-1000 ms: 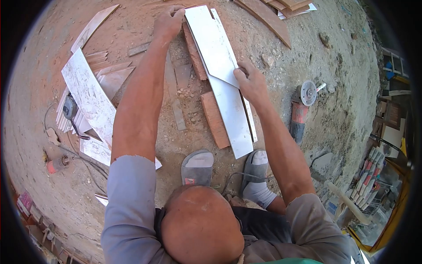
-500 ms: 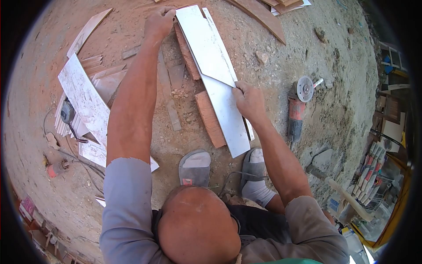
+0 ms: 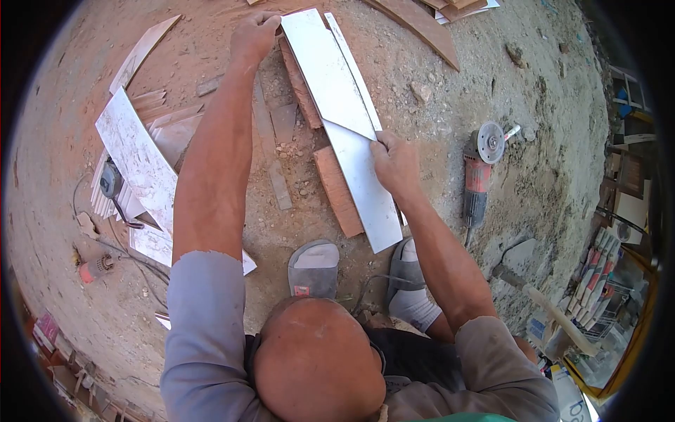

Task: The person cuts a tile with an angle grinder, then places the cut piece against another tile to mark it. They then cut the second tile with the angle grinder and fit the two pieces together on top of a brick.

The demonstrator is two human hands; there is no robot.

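Observation:
A white tile piece [image 3: 327, 67] with a slanted cut end lies on top of another long white tile [image 3: 362, 186]. Under them, red bricks [image 3: 337, 190] prop them off the ground. At the far left corner of the upper piece, my left hand [image 3: 254, 36] is closed, thumb and fingers pinching the edge. My right hand [image 3: 396, 163] grips the right edge near the slanted end, thumb on top and the other fingers partly hidden. A narrow white strip [image 3: 351, 60] shows along the right side.
An angle grinder [image 3: 479, 176] lies on the dirt to the right, beside a long-handled tool [image 3: 541, 302]. To the left are stacked tile pieces [image 3: 137, 151], a round grey tool [image 3: 110, 181] and a red corded tool [image 3: 96, 269]. Brown boards [image 3: 418, 28] lie at the far side.
My right hand has shifted very slightly left along the tile edge. My left hand and the tiles look nearly the same.

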